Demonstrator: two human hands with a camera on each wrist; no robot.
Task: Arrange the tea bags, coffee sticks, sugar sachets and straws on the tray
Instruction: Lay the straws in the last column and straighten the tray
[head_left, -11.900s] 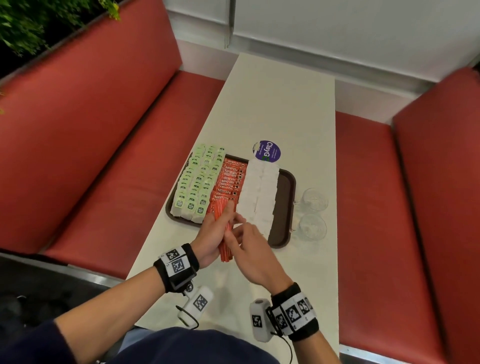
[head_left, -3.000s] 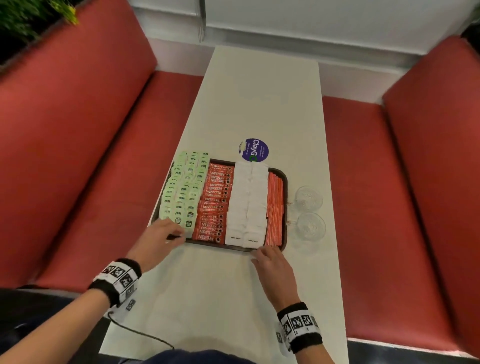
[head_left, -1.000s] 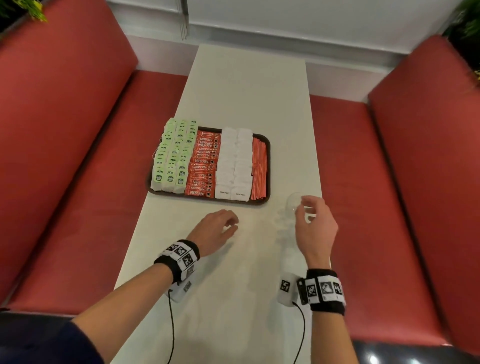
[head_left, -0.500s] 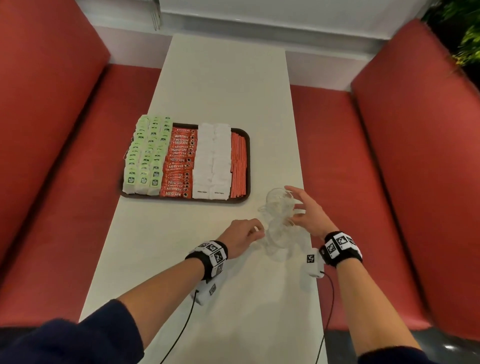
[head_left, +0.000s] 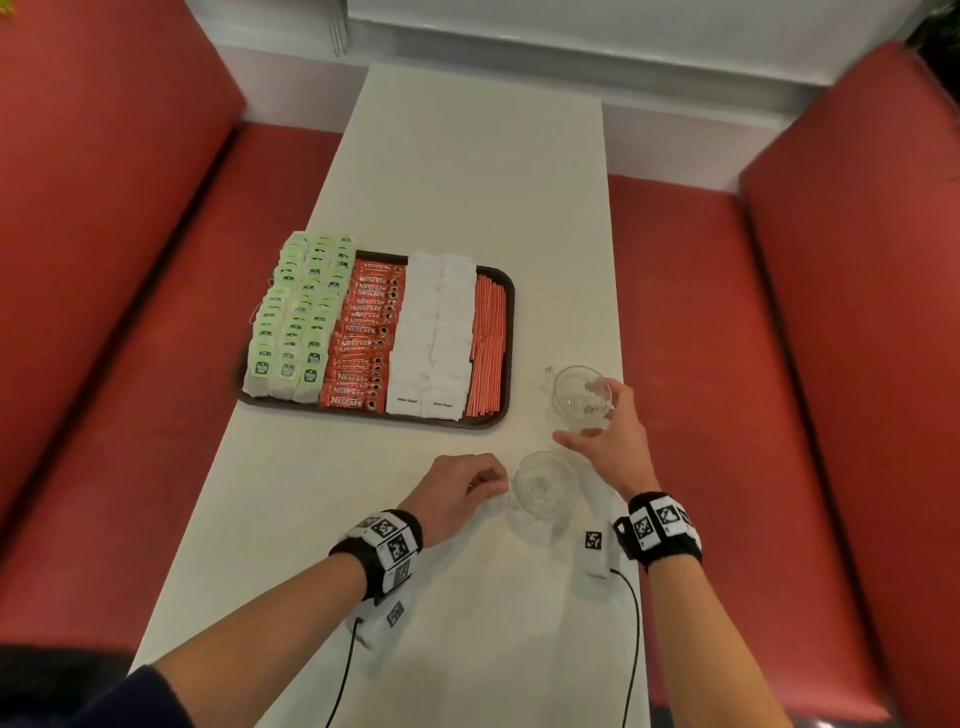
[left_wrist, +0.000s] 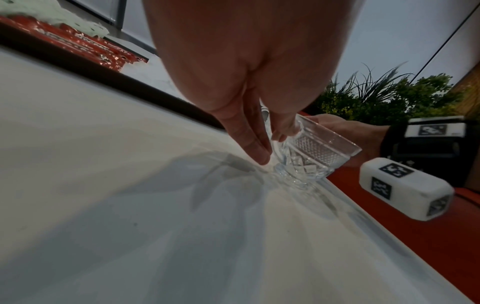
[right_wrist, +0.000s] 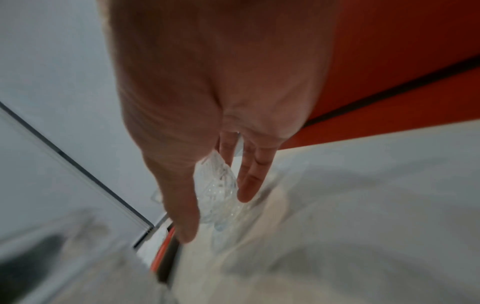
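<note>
Now the tray (head_left: 506, 291) looks fully arranged (four neat rows); my left grip (head_left: 457, 493) and right grip (head_left: 610, 441) each hold a glass.

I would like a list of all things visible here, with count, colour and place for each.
tray: one, dark brown, on the table's left half
tea bags: many, green and white, leftmost rows on the tray
coffee sticks: many, red, beside the tea bags
sugar sachets: many, white, right of the coffee sticks
straws: a bundle, red, at the tray's right edge
glasses: two, clear cut glass, on the table right of and below the tray
table: one, white, between the benches
benches: two, red, either side
left hand: at the nearer glass's handle
right hand: around the farther glass
</note>
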